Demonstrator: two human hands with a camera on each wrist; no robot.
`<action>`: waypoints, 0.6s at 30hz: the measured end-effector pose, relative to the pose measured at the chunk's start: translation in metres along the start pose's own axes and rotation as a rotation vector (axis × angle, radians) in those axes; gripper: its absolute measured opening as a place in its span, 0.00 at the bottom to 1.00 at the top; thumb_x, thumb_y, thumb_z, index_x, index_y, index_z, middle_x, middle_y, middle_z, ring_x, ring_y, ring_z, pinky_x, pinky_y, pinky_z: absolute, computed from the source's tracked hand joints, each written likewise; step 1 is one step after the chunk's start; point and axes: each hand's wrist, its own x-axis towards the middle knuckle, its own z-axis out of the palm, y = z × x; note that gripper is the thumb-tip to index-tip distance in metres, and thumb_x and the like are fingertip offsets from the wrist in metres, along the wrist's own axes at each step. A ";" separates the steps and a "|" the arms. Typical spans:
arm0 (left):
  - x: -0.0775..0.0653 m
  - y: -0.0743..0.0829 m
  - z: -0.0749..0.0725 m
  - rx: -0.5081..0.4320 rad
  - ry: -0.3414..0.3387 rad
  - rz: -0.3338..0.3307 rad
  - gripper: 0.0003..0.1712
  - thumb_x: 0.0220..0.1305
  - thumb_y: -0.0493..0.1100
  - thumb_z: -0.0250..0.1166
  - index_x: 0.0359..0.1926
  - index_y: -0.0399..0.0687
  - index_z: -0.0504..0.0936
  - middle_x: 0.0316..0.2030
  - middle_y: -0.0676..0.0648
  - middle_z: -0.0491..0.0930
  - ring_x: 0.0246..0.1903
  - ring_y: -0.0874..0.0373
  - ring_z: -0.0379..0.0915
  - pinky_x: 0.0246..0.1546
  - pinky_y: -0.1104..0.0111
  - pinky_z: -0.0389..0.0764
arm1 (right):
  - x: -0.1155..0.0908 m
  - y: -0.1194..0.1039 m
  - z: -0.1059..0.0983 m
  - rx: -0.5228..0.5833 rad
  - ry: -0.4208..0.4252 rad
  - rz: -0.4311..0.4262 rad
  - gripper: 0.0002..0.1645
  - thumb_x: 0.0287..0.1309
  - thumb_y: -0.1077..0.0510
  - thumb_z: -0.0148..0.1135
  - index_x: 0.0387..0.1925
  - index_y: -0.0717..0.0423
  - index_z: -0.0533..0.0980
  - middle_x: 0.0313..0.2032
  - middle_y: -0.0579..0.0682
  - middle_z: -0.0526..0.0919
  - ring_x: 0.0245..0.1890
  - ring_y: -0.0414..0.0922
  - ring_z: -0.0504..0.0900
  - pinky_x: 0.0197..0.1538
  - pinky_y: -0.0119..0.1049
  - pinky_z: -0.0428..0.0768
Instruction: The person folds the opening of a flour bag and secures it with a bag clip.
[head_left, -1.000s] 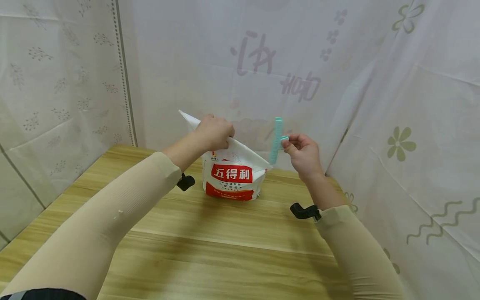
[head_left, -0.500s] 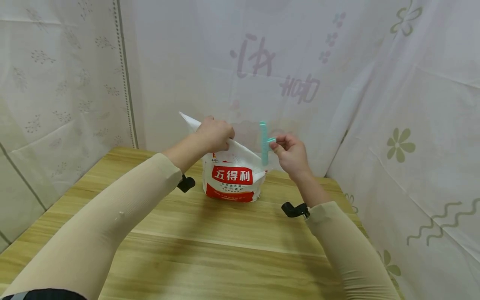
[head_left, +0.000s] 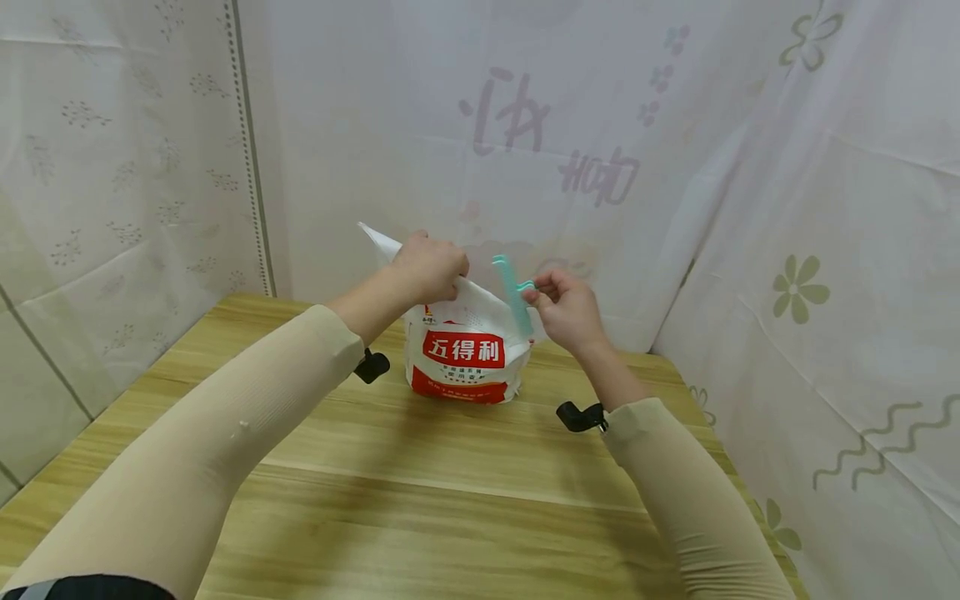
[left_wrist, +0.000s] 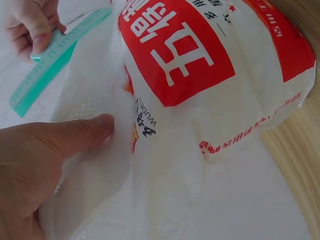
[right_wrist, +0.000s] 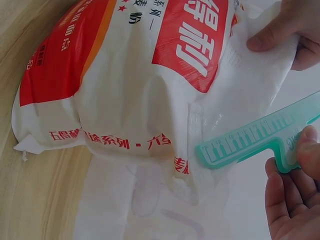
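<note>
A white flour bag (head_left: 463, 348) with red printed panels stands on the wooden table. My left hand (head_left: 429, 268) pinches its flattened top, thumb (left_wrist: 87, 134) lying along the near face in the left wrist view; the fingers behind the bag are hidden. The top slopes down toward the right. My right hand (head_left: 568, 310) pinches the handle of a teal bag clip (head_left: 513, 293) between thumb and fingers. The clip's long bar tilts at the bag's right upper edge. In the right wrist view, the clip's tip (right_wrist: 212, 154) overlaps the bag's edge.
The wooden table (head_left: 420, 508) spreads out in front of the bag. Close behind it hangs a pale patterned curtain (head_left: 360, 117), with more curtain along both sides. Black wrist cameras (head_left: 581, 417) sit at both sleeves.
My right hand has moved left with the bag clip, bringing it from beside the bag to the bag's right upper edge. The clip now tilts more. My left hand stays on the bag's top.
</note>
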 end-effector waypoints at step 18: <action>-0.003 -0.006 -0.006 0.091 0.001 -0.069 0.18 0.65 0.55 0.78 0.48 0.49 0.89 0.43 0.47 0.91 0.44 0.49 0.85 0.64 0.49 0.75 | 0.000 -0.013 0.010 -0.096 -0.049 -0.046 0.06 0.77 0.60 0.65 0.46 0.60 0.84 0.42 0.57 0.89 0.40 0.52 0.86 0.42 0.42 0.87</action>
